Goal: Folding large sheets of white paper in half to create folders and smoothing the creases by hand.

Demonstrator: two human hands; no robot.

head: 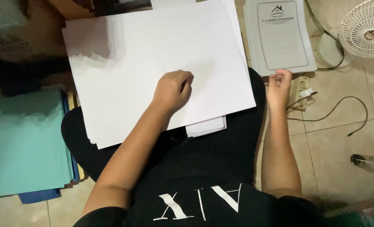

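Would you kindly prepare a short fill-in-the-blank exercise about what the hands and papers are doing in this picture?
1. The left hand rests as a loose fist on the stack of large ____ paper sheets.
2. The right hand touches the bottom edge of the pile of printed ____ booklets.
3. The round white fan stands on the ____ floor.

Missing words: white; grey; tiled

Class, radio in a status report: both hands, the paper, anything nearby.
Left hand fisted on white sheet stack. Right hand pinching printed stack edge. Power strip beside it.
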